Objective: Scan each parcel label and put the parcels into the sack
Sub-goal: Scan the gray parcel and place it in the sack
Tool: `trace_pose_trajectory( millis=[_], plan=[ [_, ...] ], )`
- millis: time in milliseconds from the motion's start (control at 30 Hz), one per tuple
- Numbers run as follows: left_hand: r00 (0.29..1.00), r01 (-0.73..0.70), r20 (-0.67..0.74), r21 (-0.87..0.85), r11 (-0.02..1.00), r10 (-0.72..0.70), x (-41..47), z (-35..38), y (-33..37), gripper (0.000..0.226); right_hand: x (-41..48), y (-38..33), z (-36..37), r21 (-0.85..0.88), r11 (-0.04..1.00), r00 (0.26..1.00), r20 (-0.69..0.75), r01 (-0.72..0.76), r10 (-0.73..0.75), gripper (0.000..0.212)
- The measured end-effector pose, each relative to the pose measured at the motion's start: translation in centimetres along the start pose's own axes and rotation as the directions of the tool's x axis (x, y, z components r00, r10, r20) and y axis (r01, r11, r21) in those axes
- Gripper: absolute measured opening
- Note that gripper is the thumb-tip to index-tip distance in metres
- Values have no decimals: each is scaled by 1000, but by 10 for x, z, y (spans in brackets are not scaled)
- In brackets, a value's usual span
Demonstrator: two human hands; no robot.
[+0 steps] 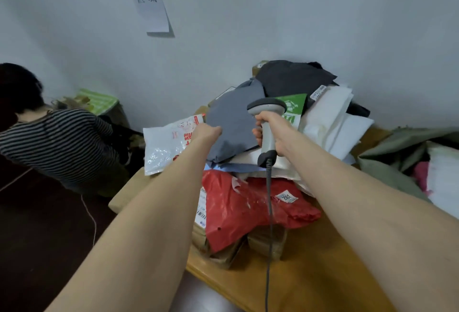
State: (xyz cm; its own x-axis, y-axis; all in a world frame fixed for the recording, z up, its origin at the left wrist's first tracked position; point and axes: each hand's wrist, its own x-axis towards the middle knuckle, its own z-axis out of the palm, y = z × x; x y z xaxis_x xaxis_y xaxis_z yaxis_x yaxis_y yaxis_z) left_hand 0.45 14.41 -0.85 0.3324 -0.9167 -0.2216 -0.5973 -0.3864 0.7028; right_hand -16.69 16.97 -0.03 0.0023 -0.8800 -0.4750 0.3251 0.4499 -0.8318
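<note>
Left hand grips the grey parcel atop the bench pile; right hand clasps the scanner.

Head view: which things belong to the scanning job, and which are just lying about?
Job: scanner in right hand; grey parcel in left hand; red parcel; white printed parcel; green sack.
Lying about: wall sign; person in striped top.
</note>
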Motion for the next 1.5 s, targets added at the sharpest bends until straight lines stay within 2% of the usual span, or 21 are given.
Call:
trace_pose_trajectory(
  millis=[100,233,367,433,500,567,667,800,867,933,1000,1100,1167,1200,1233,1300,1400,1433,1500],
  plan=[
    [998,-22,63,1,1000,22,25,11,5,25,13,-12,-3,-26,999,990,-134,28,-31,18],
    [993,-5,117,31,1000,2,64,16,-1,57,33,-20,0,-144,984,932,-330,105,-148,18],
    [989,53,136,21,998,-55,118,20,-22,89,45,-18,14,-228,968,880,-432,104,-196,15],
    [984,75,165,-11,997,-72,129,17,-28,82,54,-15,22,-250,963,867,-454,99,-207,23],
    [973,79,219,-40,996,-69,142,18,-35,73,58,-10,26,-261,962,861,-468,81,-199,15],
    [962,100,265,-110,989,-68,152,22,-41,70,62,-5,28,-264,962,856,-481,66,-191,17],
    [971,132,227,-227,965,-79,154,21,-39,65,60,0,29,-261,963,844,-501,63,-191,13],
    [964,204,254,-495,844,-84,153,5,-19,54,48,-1,31,-248,967,836,-519,56,-181,17],
    [976,111,218,-531,840,9,151,-5,-5,38,39,-4,31,-229,971,820,-541,68,-185,15],
    [976,-25,166,-560,828,143,144,-17,13,23,31,-8,29,-213,973,800,-567,87,-195,29],
    [951,-174,115,-569,804,287,131,-30,35,23,20,-15,28,-189,975,790,-577,119,-208,41],
    [854,-471,32,-373,799,519,110,-44,67,19,7,-26,22,-68,976,811,-545,207,-210,46],
    [757,-612,80,-265,745,649,91,-44,84,15,-4,-32,20,32,959,825,-519,280,-224,39],
    [716,-633,141,-284,721,684,81,-42,90,17,-8,-34,18,64,950,826,-515,305,-230,39],
    [687,-611,228,-332,718,690,73,-37,93,22,-11,-35,15,90,942,825,-515,323,-234,40],
    [655,-477,414,-423,770,633,54,-26,97,33,-15,-34,7,122,933,822,-520,340,-232,44],
    [668,-224,592,-418,881,451,37,-11,96,26,-19,-28,-2,149,932,819,-536,330,-204,53],
    [649,-170,639,-407,897,413,33,-7,94,29,-17,-26,-6,153,929,811,-549,338,-204,56],
    [587,-172,701,-380,909,405,31,1,89,33,-17,-25,-9,158,927,791,-581,341,-192,69]
  ],
)
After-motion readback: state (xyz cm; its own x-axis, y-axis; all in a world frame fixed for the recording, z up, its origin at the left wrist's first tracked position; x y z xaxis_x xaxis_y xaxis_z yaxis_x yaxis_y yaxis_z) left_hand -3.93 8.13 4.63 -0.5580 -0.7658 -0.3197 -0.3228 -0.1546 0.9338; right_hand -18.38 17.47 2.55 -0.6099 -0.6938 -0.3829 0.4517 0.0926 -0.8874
